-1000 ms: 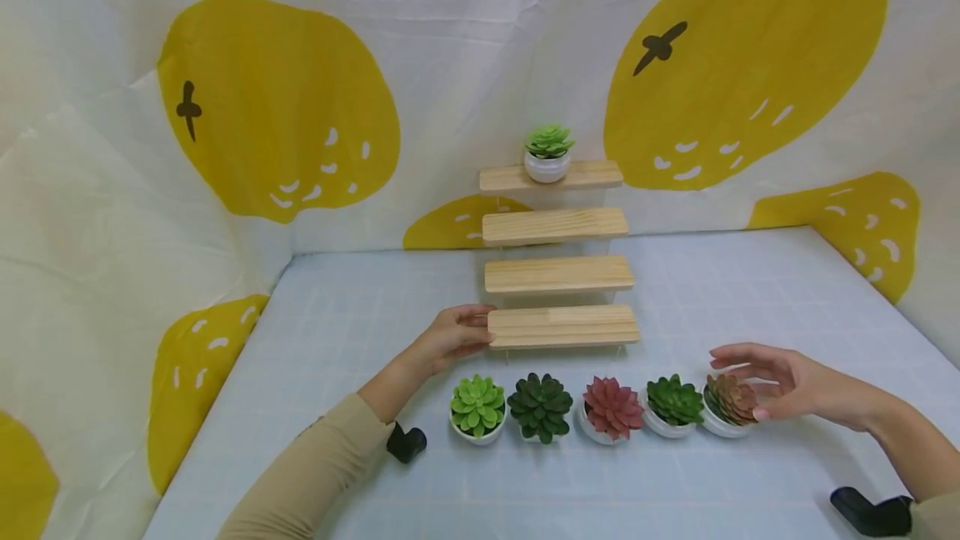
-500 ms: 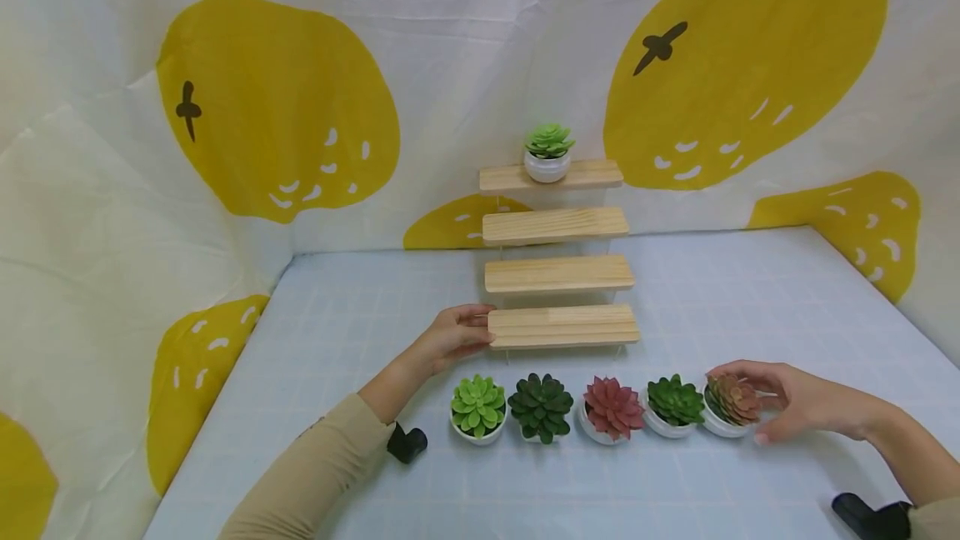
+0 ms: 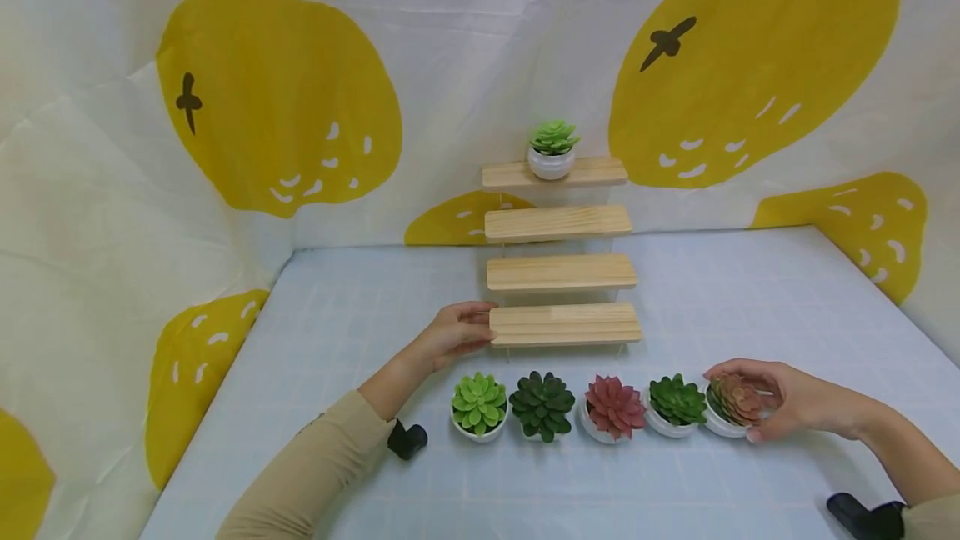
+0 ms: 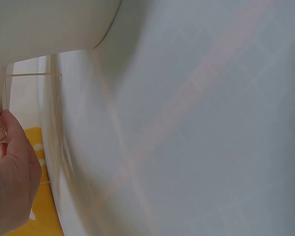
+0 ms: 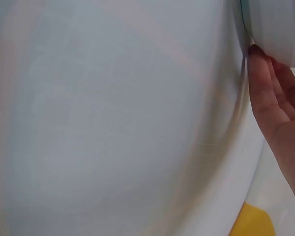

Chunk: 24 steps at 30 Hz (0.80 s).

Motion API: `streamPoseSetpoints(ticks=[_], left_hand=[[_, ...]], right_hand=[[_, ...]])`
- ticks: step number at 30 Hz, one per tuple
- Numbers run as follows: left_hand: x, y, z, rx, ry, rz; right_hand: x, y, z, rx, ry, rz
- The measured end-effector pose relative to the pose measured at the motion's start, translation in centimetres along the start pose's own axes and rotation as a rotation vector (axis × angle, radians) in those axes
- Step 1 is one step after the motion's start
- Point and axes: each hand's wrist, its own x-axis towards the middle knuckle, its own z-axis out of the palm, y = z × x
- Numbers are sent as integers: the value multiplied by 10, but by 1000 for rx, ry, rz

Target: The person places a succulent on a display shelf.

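My left hand (image 3: 452, 336) holds the left end of the lowest board of a stepped wooden shelf (image 3: 566, 326), thumb and fingers pinching the edge. In the left wrist view that hand (image 4: 14, 172) is at the far left. My right hand (image 3: 806, 404) curls round the reddish-brown succulent (image 3: 738, 399) in a white pot, the last on the right of a row. In the right wrist view the fingers (image 5: 262, 83) touch the white pot (image 5: 280, 29). Along the row stand a dark green (image 3: 677, 399), a red (image 3: 615, 407), a blackish-green (image 3: 542, 405) and a light green succulent (image 3: 479, 403).
A bright green potted succulent (image 3: 553, 148) stands on the top board (image 3: 600, 173). Two middle boards (image 3: 558, 225) lie between it and the lowest one. A pale checked cloth (image 3: 360, 298) covers the table, and a fruit-print curtain (image 3: 465, 48) hangs behind.
My right hand has come down round the reddish-brown succulent, its fingers and thumb closing in on the pot. My left hand stays on the shelf. The head view has shifted slightly.
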Motion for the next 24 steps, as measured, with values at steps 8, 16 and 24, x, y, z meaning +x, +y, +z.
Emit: streamPoseSetpoints(ticks=[8, 16, 24], left_hand=[[0, 0, 1, 11, 7, -3], [2, -1, 0, 5, -1, -3], [4, -2, -2, -4, -2, -2]], right_hand=[[-1, -1, 1, -3, 2, -18], [-2, 0, 0, -11, 66, 20], [1, -5, -6, -32, 123, 29]])
